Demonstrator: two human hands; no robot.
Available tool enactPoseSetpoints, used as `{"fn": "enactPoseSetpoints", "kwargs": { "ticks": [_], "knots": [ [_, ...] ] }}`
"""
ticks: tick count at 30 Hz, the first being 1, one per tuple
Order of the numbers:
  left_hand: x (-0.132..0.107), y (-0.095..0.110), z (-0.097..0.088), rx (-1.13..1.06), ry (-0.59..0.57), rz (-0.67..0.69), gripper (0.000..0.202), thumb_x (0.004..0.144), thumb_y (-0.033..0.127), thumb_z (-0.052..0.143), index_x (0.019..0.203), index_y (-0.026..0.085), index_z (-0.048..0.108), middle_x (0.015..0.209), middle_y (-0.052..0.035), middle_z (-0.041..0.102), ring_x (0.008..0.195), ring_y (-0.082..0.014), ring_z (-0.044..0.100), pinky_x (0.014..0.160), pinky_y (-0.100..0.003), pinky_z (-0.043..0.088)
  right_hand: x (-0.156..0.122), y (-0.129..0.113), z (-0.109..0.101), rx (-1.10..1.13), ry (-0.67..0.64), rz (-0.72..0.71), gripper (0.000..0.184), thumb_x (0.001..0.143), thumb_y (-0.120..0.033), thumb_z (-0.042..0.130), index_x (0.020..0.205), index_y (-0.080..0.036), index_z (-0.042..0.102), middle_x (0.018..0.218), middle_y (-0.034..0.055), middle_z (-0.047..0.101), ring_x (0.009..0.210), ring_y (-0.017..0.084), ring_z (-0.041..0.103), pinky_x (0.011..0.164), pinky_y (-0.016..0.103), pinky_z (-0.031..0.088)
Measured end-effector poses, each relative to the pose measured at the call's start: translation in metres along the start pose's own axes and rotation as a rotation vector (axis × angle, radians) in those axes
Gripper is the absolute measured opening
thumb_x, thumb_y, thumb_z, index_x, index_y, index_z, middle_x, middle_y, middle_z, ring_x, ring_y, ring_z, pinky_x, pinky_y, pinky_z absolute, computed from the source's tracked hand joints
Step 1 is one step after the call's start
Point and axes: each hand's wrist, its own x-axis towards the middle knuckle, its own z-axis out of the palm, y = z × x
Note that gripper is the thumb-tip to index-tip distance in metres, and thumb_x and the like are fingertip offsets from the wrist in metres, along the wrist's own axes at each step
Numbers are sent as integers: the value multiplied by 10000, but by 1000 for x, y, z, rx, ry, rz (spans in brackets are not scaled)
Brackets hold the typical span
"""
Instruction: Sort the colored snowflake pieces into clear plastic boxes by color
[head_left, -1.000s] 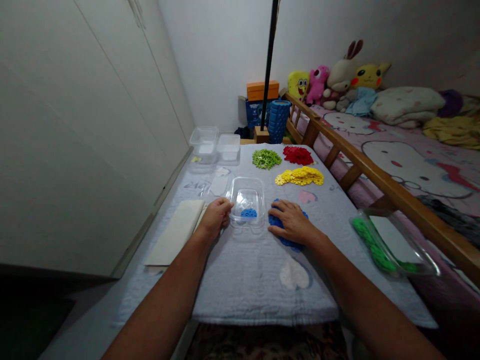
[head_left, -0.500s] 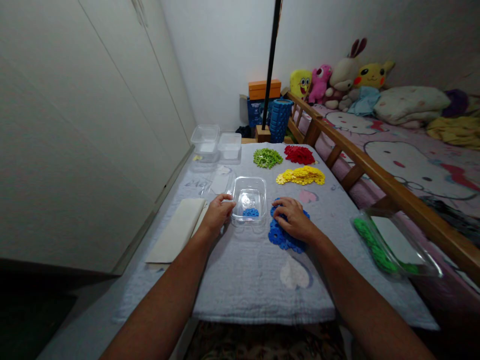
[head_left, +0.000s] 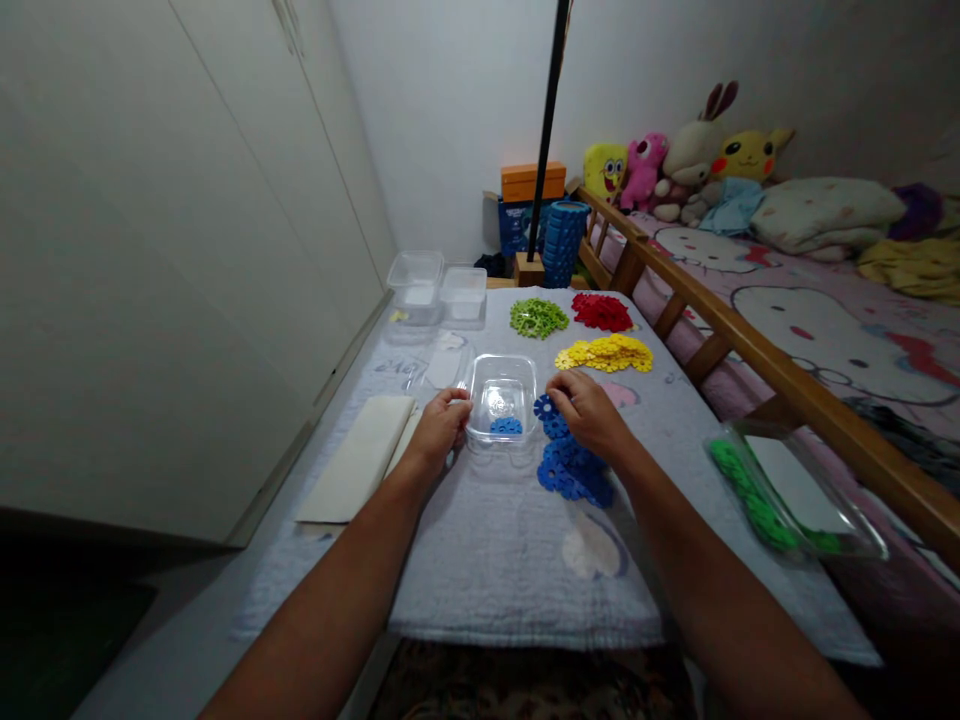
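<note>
Far over on the left, a tall pale cupboard [head_left: 150, 250] stands beside the worktop [head_left: 480, 610], which has a soft grey cloth [head_left: 487, 540] on it. Near the left edge of the worktop lies a flat cream folded thing [head_left: 356, 455]. Two clear tubs [head_left: 416, 285] sit side by side in the far left corner. A bit nearer, a flat clear piece [head_left: 441, 365] with a white patch lies on the cloth.

The left hand [head_left: 442, 430] is at the left side of a clear box [head_left: 501, 385]. Its fingers are bent at the rim, but I can't tell if its grip pinches the box. The box is near the middle of the worktop, and a few blue pieces [head_left: 506, 426] lie in its near end.

A light green pile [head_left: 538, 318] is close to the far edge. The right hand [head_left: 589, 410] has its grip closed on a blue flower piece [head_left: 546, 407], just right of the box. More flowers make a blue pile [head_left: 574, 475] under and in front of that hand. Farther back are a red pile [head_left: 602, 312], by the far right corner, and a yellow pile [head_left: 606, 352] in front of it.

At the right edge, a clear tray [head_left: 855, 525] holds bright green pieces [head_left: 757, 505].
</note>
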Motion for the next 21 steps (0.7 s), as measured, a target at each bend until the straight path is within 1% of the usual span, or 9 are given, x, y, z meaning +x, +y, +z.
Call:
{"fn": "enactPoseSetpoints", "kwargs": {
  "ticks": [3,6,9,11,13,16,18,21],
  "knots": [
    [0,1,0,-4,-9,-6,321,656,281,677,935,210,536,500,109,428,352,-56,306,372,-183,209,13,-21,17,-135,-95,-27,162,934,-211,501,888,-208,655,939,79,683,920,229,585,837,357,388],
    [1,1,1,-9,-7,-4,317,645,276,684,917,210,535,498,109,429,350,-55,312,376,-182,215,22,-37,38,-270,-216,-56,203,963,-226,499,936,-209,699,968,87,713,963,245,609,856,376,356],
    [2,0,0,-7,-15,2,297,646,274,671,902,211,534,492,108,426,346,-54,313,375,-179,209,26,-43,53,-324,-321,-89,227,965,-211,498,952,-217,724,992,93,732,971,251,628,865,388,339],
    [2,0,0,-10,-21,2,290,652,273,661,905,213,531,491,108,427,343,-52,308,376,-179,207,26,-42,56,-328,-341,-104,233,954,-183,504,992,-228,730,1024,92,742,987,253,629,882,399,332],
    [2,-1,0,-13,-25,1,289,657,271,656,911,215,530,493,108,428,344,-51,306,379,-179,209,24,-38,52,-318,-296,-95,263,939,-150,512,1069,-242,721,1082,90,745,1017,256,621,903,409,329],
    [1,-1,0,-7,-21,-1,291,659,273,657,915,214,532,496,105,428,352,-56,312,380,-183,210,18,-27,33,-283,-185,-44,310,911,-113,529,1131,-242,706,1162,92,731,1072,265,602,926,421,337],
    [1,0,0,-2,-13,-4,293,653,271,660,909,213,531,493,104,425,356,-58,311,378,-186,206,13,-17,17,-255,-151,-6,287,906,-115,534,1100,-229,712,1153,95,725,1086,270,593,926,424,350],
    [0,1,1,-8,-4,-4,290,646,267,665,895,211,526,491,105,421,359,-55,302,381,-186,202,0,-3,-2,-232,-162,26,188,892,-163,583,1010,-217,719,1067,90,712,1042,269,586,905,418,372]
  ]
}}
